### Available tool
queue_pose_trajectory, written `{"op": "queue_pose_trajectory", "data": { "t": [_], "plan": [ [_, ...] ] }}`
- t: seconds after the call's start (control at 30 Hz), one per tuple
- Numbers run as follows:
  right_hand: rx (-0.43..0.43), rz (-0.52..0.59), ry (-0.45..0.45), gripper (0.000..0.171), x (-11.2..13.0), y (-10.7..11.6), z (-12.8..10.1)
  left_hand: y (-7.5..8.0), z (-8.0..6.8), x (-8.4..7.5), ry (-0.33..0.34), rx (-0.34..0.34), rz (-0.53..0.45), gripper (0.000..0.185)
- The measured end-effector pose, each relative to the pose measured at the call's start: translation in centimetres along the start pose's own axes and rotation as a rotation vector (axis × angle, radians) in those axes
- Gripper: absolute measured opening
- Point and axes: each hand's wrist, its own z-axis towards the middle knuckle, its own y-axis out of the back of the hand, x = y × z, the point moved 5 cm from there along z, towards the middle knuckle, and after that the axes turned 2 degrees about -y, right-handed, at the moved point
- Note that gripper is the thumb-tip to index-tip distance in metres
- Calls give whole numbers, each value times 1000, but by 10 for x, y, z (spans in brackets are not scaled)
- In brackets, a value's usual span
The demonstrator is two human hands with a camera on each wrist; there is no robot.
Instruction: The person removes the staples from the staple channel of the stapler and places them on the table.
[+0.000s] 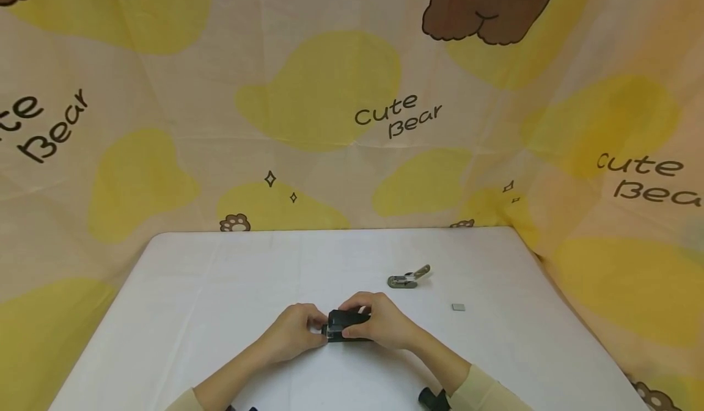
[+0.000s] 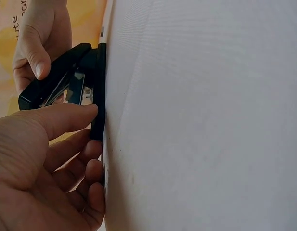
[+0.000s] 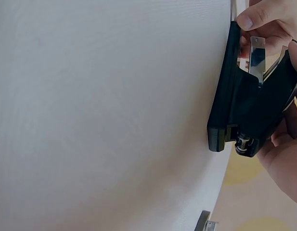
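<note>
1. The black stapler [image 1: 348, 325] rests with its base flat on the white counter [image 1: 220, 313], near the front edge and midway across it; set this way, the base is steadied by the surface while the top arm can swing up.
2. The right hand [image 1: 379, 322] curls over the rear and top of the stapler, thumb and fingers gripping the body; judged from the wrist views, this grip holds the lid raised away from the base.
3. The left hand [image 1: 294, 331] meets the stapler's front end, its thumb laid along the edge of the base and its other fingers loosely curled beside it, touching the tool but not closing round it. This probably keeps the base from sliding.
4. The stapler is glossy black plastic, hinged open in a narrow V; a bright metal staple channel [image 3: 256, 55] shows between lid and base, and a small round spring-end sits at the hinge.
5. Behind and to the right of the stapler lies a grey metal staple remover [image 1: 408, 276], apart from both hands.
6. Further right of the stapler, a small grey block of staples [image 1: 458, 307] lies alone.
7. A bear-print cloth [image 1: 352, 124] hangs behind the stapler.
</note>
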Motion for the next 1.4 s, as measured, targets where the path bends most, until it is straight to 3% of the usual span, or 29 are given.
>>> {"op": "queue_pose_trajectory", "data": {
  "t": [0.7, 0.97, 1.4],
  "plan": [
    [-27, -2, 48, 31, 7, 7, -7, -1, -1, -2, 10, -13, 2, 25],
    [-8, -27, 79, 38, 9, 7, -8, 0, -1, -1, 8, -24, 11, 25],
    [-15, -37, 69, 35, 12, 12, -11, 0, -1, -3, 13, -20, 2, 25]
  ]
}}
